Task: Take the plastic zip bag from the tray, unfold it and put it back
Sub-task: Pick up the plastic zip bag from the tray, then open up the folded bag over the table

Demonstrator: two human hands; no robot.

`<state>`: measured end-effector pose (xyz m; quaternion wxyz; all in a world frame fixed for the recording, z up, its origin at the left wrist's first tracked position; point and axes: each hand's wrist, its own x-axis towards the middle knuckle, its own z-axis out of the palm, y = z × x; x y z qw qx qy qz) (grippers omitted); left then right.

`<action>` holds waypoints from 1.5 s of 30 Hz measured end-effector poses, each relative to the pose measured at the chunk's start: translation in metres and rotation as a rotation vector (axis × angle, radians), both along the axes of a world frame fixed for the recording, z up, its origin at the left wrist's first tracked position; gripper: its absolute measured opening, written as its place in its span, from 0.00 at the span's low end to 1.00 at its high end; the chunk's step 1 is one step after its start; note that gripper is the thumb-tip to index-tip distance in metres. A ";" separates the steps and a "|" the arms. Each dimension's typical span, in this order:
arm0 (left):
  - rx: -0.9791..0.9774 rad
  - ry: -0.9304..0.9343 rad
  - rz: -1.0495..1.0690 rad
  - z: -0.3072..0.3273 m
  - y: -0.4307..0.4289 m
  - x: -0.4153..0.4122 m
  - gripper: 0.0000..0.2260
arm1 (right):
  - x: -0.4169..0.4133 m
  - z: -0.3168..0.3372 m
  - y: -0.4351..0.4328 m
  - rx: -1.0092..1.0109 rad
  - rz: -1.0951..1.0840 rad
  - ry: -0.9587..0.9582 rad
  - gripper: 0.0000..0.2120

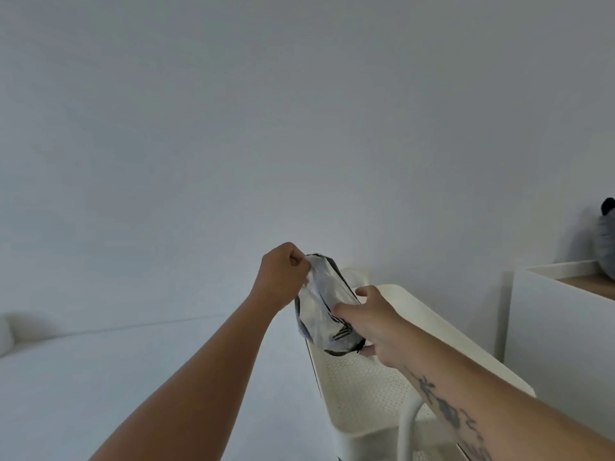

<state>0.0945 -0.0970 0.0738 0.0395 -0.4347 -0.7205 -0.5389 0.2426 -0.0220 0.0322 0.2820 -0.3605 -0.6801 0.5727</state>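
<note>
A clear plastic zip bag [321, 304] with dark edging and black print hangs in the air above the near end of a cream perforated tray [362, 387]. My left hand [283, 277] pinches its upper left edge between closed fingers. My right hand [369, 316] grips the bag's lower right side, thumb on the front and fingers behind. The bag is still creased and partly bunched between the two hands.
The tray tops a cream cart with a rounded rim [432, 324] and a tubular leg [407, 424]. A white cabinet [559, 327] with a wooden top stands to the right, a grey plush toy [607, 237] on it. A white bed surface [100, 377] lies to the left.
</note>
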 end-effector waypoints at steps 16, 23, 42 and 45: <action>-0.025 -0.216 0.117 -0.108 -0.158 -0.062 0.05 | -0.111 -0.091 -0.091 0.252 -0.006 0.275 0.09; 0.223 -0.766 -0.025 -0.142 -0.188 -0.096 0.22 | -0.146 -0.124 -0.100 0.111 0.171 0.333 0.14; 0.292 -0.884 -0.088 -0.175 -0.180 -0.130 0.14 | -0.154 -0.129 -0.070 -0.542 0.587 0.540 0.17; 0.362 -0.928 -0.097 -0.174 -0.184 -0.135 0.15 | -0.154 -0.132 -0.072 -0.494 0.616 0.488 0.17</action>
